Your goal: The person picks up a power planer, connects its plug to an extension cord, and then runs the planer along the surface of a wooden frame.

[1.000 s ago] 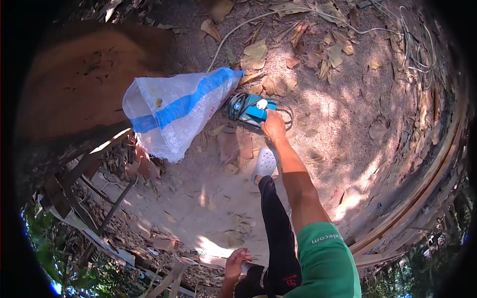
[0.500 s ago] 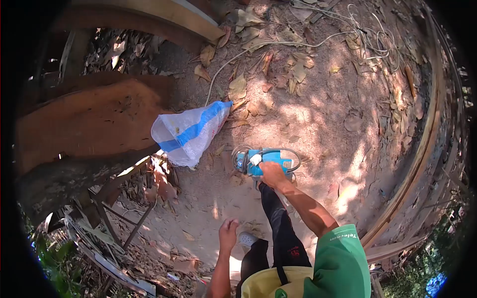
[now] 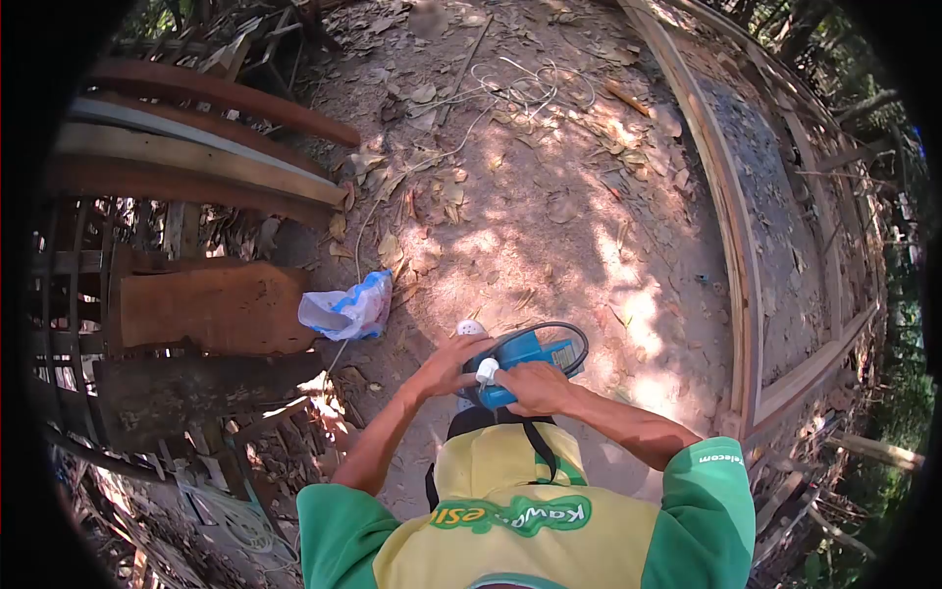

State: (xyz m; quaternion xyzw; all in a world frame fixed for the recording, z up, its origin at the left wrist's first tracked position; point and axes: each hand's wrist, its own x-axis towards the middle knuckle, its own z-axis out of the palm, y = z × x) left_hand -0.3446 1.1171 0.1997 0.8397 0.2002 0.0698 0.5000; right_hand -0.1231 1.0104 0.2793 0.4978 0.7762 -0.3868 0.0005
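I hold a blue power tool [image 3: 530,353] in front of my chest, its black cord looped around it. My right hand [image 3: 530,386] grips the tool's body from below and to the right. My left hand [image 3: 449,361] touches its left end beside a white plug [image 3: 485,371]. Whether the left hand grips the plug or cord I cannot tell. A white and blue woven sack [image 3: 346,309] lies on the dirt to the left, beside a brown wooden slab [image 3: 211,309].
Long planks [image 3: 196,162] and a slatted frame stand at the left. A large wooden frame [image 3: 738,255] lies on the ground at the right. A white cable [image 3: 510,88] coils on the leaf-strewn dirt ahead. Scrap wood lies at lower left.
I have stood up from a bend, lifting the blue tool off the ground to chest height. My left hand came up from my side to the tool. The sack now looks smaller and farther.
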